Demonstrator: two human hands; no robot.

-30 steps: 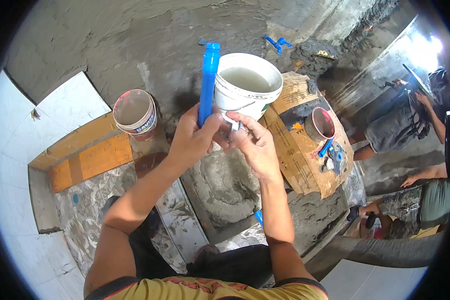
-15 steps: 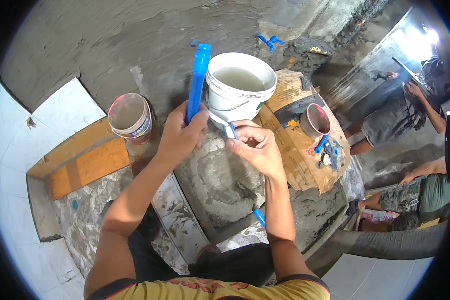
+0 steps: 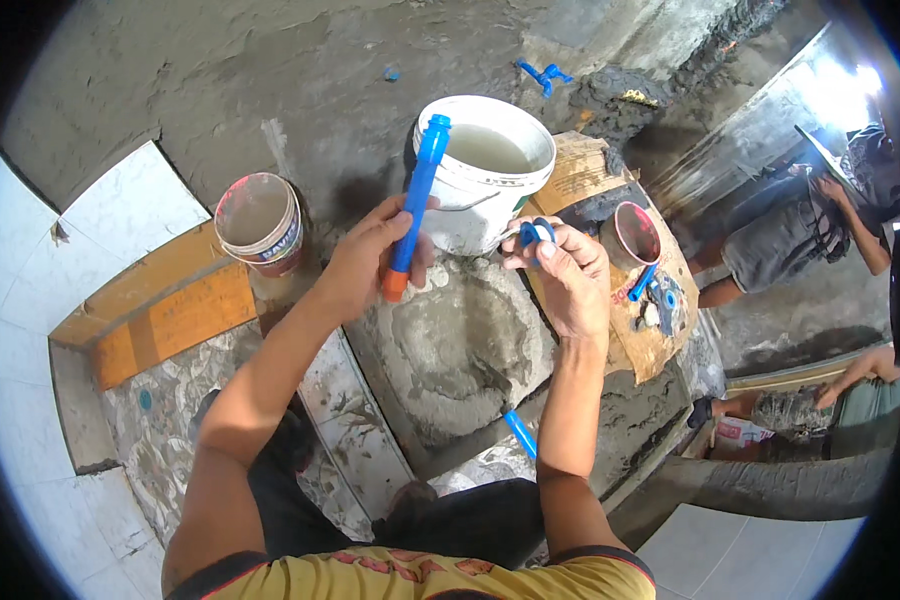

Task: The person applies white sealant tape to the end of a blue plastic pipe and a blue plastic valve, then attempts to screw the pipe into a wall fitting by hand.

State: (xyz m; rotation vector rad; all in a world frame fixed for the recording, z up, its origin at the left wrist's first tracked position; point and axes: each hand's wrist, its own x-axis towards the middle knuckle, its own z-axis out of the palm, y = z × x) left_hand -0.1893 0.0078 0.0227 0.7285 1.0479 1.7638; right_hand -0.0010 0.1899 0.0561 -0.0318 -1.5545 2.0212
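My left hand (image 3: pixel 375 255) is closed round an upright blue pipe (image 3: pixel 422 180) with an orange lower end (image 3: pixel 396 283). To its right my right hand (image 3: pixel 570 275) holds a small blue ring with white inside (image 3: pixel 538 234), like a roll of tape, between thumb and fingers. Behind them a white bucket (image 3: pixel 490 105) holds cloudy water. A shorter blue pipe piece (image 3: pixel 521 434) lies below my right forearm, by a patch of grey cement (image 3: pixel 445 350).
Tiles (image 3: pixel 125 210), orange boards (image 3: pixel 180 325) and a pail (image 3: pixel 255 225) are at left. Cardboard (image 3: pixel 660 340) with a small tub (image 3: pixel 630 235) and blue fittings is at right. A blue tap fitting (image 3: pixel 546 78) is on the wall. Two other people (image 3: pixel 780 250) are at far right.
My right hand has moved right and up, away from the pipe, turning the small roll into view. The pipe now tilts, its orange end showing and its top lower and further right.
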